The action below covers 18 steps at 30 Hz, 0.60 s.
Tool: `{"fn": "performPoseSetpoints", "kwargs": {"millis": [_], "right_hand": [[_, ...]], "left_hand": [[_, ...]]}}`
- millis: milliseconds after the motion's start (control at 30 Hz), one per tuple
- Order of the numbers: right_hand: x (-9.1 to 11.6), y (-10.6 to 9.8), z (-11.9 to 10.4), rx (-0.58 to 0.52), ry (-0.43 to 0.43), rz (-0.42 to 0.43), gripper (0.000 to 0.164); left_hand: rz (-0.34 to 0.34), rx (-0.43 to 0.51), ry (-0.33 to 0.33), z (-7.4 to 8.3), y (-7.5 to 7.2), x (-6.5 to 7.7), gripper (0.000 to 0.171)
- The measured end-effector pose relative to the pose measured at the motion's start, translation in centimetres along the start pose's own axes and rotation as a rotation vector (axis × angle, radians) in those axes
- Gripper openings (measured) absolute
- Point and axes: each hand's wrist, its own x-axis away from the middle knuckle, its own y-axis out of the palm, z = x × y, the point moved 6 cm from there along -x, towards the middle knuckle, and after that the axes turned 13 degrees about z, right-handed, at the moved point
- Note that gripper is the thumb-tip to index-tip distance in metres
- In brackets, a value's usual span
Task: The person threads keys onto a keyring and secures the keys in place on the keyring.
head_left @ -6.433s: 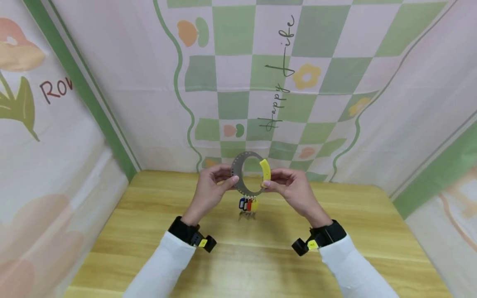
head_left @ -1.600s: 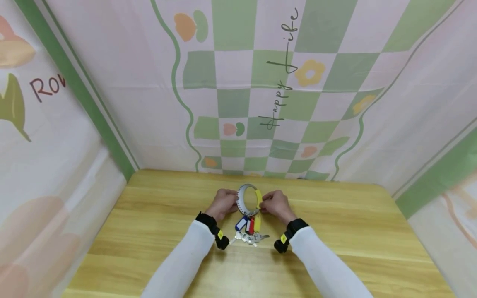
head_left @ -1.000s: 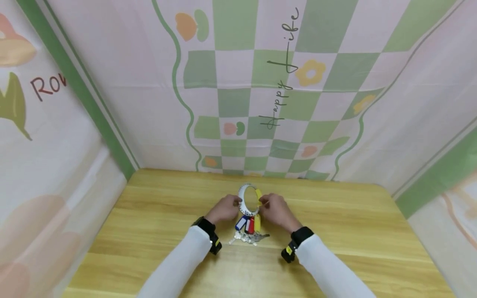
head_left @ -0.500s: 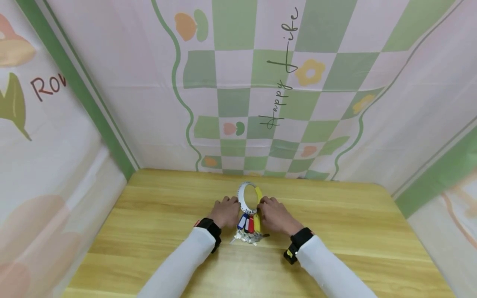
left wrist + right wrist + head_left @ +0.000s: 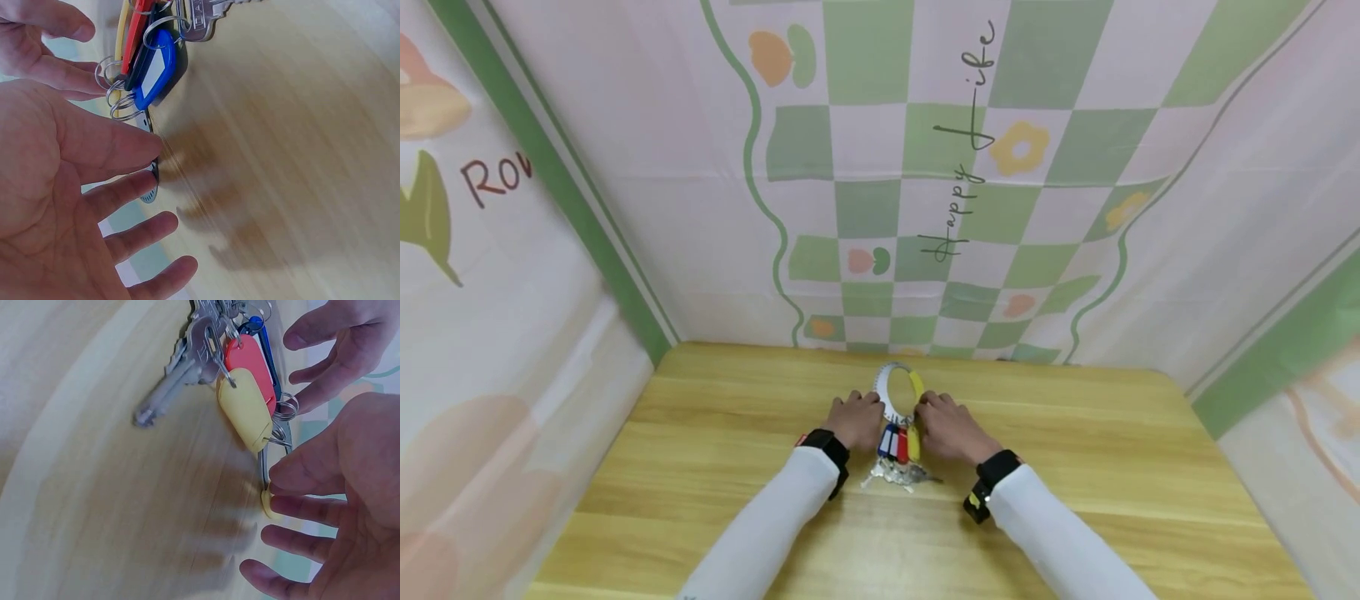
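Note:
A large oval key ring (image 5: 883,393), a pale plate with small holes and a yellow grip (image 5: 917,383), stands tilted near the table's far side. My left hand (image 5: 855,419) pinches its left edge between thumb and index finger; the other fingers spread loosely in the left wrist view. On the opposite side, my right hand (image 5: 953,427) pinches the ring by the yellow grip, thumb against index finger. Blue (image 5: 156,70), black, red (image 5: 251,367) and yellow (image 5: 245,409) key tags hang from small wire rings at the bottom. Their silver keys (image 5: 897,474) lie on the wood.
The pale wooden table (image 5: 880,550) stretches around both hands. A checked green-and-white cloth (image 5: 872,208) hangs right behind its far edge, with printed cloth on both sides. Black cameras (image 5: 976,502) are strapped to the wrists.
The key ring has come down from mid-air to the tabletop, its keys now lying there. Both hands have shifted their hold. Over the last half second the ring slid slightly away and the tags drew together.

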Motion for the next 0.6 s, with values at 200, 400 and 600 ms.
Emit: {"fn": "performPoseSetpoints", "kwargs": {"millis": [200,400,600], "right_hand": [[-0.6,0.09,0.23,-0.016,0.035,-0.035,0.039],[-0.98,0.24,0.46,-0.005,0.062,-0.06,0.042],[-1.0,0.16,0.77,-0.033,0.075,-0.04,0.045]], "left_hand": [[-0.012,-0.016,-0.023,-0.18,0.31,-0.65,0.043],[-0.025,-0.013,-0.047,-0.3,0.68,-0.99,0.047],[-0.001,0.071,-0.056,-0.88,0.63,-0.92,0.055]]}}
